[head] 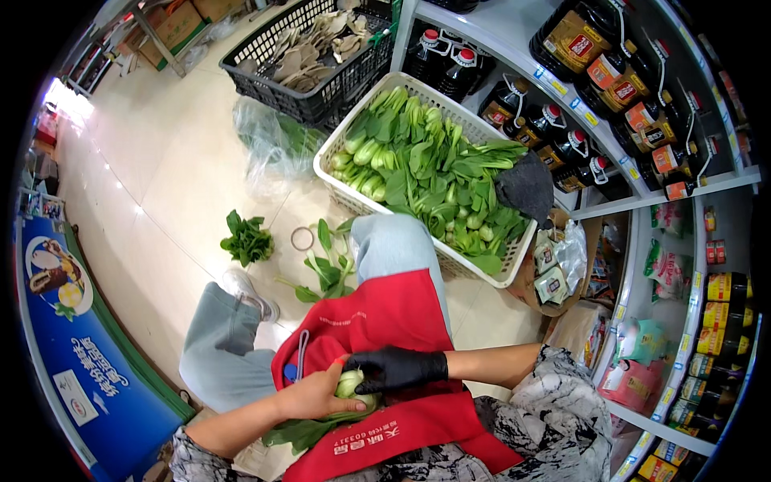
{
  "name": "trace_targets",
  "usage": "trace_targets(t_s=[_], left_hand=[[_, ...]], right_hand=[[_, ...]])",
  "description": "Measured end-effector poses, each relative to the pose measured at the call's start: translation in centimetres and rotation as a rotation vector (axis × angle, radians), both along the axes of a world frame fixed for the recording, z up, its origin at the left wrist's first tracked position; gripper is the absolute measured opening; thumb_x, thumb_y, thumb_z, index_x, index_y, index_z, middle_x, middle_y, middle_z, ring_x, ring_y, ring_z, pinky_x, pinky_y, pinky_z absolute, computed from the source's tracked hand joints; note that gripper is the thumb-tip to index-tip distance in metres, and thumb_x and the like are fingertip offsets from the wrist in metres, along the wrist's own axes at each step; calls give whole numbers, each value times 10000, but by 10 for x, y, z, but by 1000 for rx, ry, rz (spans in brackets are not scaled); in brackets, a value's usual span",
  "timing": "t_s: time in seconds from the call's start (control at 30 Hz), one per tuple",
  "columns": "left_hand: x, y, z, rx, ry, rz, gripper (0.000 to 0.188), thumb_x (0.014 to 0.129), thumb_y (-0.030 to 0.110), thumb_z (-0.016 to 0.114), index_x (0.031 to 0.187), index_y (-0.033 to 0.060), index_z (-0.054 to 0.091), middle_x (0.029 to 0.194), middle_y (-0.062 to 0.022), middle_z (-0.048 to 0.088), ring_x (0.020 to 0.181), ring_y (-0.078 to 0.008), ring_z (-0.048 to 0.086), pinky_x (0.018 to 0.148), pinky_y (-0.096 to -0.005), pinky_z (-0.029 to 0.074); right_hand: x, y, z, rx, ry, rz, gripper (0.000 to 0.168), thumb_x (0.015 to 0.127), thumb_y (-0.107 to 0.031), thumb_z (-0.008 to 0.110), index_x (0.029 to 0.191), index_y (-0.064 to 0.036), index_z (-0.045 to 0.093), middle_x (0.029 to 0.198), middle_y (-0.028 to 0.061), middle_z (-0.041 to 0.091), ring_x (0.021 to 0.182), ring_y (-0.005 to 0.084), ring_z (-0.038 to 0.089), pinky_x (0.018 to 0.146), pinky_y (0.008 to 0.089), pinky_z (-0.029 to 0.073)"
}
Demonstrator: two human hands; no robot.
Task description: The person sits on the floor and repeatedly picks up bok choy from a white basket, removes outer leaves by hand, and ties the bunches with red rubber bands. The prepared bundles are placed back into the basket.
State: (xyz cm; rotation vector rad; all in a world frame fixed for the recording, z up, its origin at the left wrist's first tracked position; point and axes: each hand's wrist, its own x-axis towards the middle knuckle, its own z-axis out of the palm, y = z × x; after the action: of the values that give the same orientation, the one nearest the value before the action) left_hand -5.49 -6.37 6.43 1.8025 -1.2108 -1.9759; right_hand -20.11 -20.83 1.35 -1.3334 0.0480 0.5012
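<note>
Over my lap, my bare left hand (316, 391) grips a head of bok choy (349, 385), its pale base up and its green leaves trailing to the lower left. My right hand (400, 370), in a black glove, has its fingers closed against the base of the same head. Whether the glove also hides a small tool cannot be told. Beneath both hands lies a red apron (385, 313) bearing writing. Beyond my knee stands a white plastic crate (322, 165) heaped with bok choy (421, 156); a dark cloth (527, 187) rests on its right end.
Loose leaves (328, 274), a ring-shaped band (302, 238) and a bunch of greens (248, 238) lie on the tiled floor. A clear plastic bag (265, 144) sits near a black crate of mushrooms (271, 90). Shelves (602, 129) of bottles curve along the right; a blue freezer cabinet (78, 337) stands left.
</note>
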Motion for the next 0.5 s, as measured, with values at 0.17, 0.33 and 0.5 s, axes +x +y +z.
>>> trace_targets(t_s=[0.17,0.33,0.5], left_hand=[[10,0,-25,11,128,95,713,739,385,722,1229,4,371,994,-190,606,956,-325,600,832,-350,449],[29,-9,-45,7,241,166,711,736,422,713,1212,-2,400,1005,-236,597,976,-359,587,832,-375,458],[51,-31,-51,170,257,174,621,761,256,722,1224,4,394,1048,-138,580,989,-227,577,850,-316,442]], right_hand=[[72,-116,-33,315,-317,-334,263,895,-104,491,1121,8,565,1050,102,618,963,176,588,865,284,457],[148,-400,-108,-556,-17,-1280,270,859,-234,517,886,-2,652,796,96,663,701,189,616,639,313,479],[161,-488,-241,-1208,909,-786,705,748,-646,475,1200,-113,564,1262,140,520,1162,283,501,937,401,414]])
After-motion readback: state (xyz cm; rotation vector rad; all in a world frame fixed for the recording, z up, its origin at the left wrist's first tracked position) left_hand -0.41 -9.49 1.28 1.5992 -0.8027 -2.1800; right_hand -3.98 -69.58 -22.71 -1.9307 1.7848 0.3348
